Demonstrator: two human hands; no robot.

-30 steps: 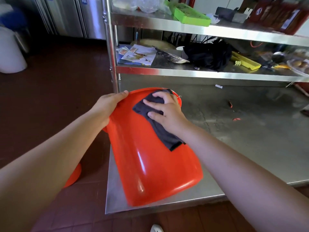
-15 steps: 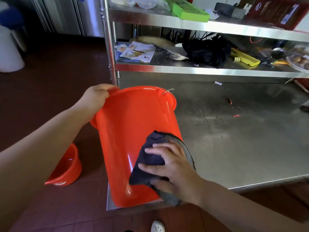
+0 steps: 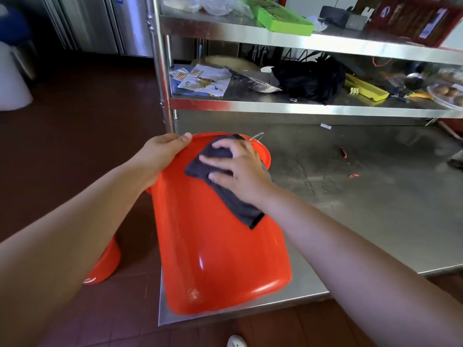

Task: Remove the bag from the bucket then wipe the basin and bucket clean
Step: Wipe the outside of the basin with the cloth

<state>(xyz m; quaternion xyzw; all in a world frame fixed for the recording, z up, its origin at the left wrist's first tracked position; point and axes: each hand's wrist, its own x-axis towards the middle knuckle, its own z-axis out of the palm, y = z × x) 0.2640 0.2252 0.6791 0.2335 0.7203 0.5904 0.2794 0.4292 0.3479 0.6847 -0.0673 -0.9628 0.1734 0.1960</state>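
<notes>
An orange bucket lies tilted on the near left corner of the steel table, its base toward me and its mouth facing away. My left hand grips the bucket's rim at the far left. My right hand presses a dark grey cloth flat against the bucket's outer wall just below the rim, fingers spread. An orange basin sits on the floor to the left, mostly hidden behind my left forearm.
A steel shelf above the table holds papers, a black bag and yellow items. Its upright post stands just behind the bucket's rim. Small red scraps lie on the table. A white container stands on the floor, far left.
My right hand slid the cloth from the bucket's lower wall back up to just under the rim. The bucket tipped further toward me. My left hand kept its hold on the rim.
</notes>
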